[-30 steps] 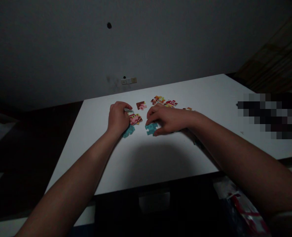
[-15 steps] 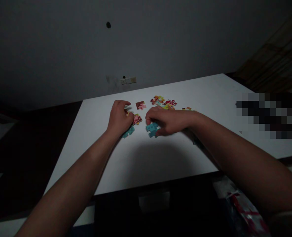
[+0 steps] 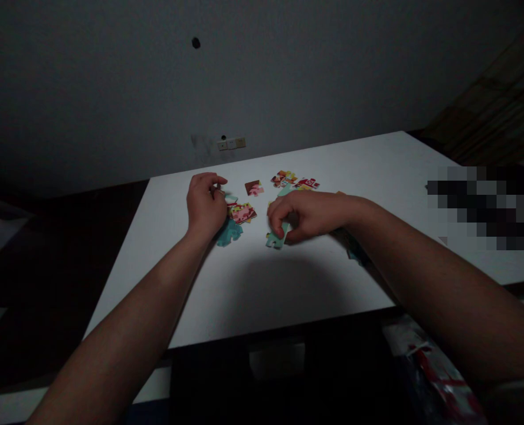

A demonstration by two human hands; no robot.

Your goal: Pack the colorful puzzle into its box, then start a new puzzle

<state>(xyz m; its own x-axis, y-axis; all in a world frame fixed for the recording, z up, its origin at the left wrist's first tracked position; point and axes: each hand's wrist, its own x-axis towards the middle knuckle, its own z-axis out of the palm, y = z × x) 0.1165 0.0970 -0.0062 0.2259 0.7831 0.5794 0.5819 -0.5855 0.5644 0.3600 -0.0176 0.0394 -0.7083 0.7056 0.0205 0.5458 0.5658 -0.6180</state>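
Head view: I note broad white counter [image 3: 191, 313] between the puzzle pieces and its front edge, lower centre; more white runs right, to where a pixelated block [image 3: 487, 206] masks what lies there. Right hand [image 3: 308, 213], centre, pinches one pale green piece [image 3: 274, 242], partly covered by fingers. Left hand [image 3: 205, 206], left of centre, is curled beside overlapping patterned pieces [image 3: 243, 213] and teal pieces [image 3: 229, 234]; I cannot tell whether it grips anything. The hands are apart. Right forearm partly hides a dark teal group [image 3: 357, 256], right of centre. Counted: two hands, one separate brown-and-pink piece [image 3: 254, 188], one red piece [image 3: 308, 183]; overlap prevents a full tally.
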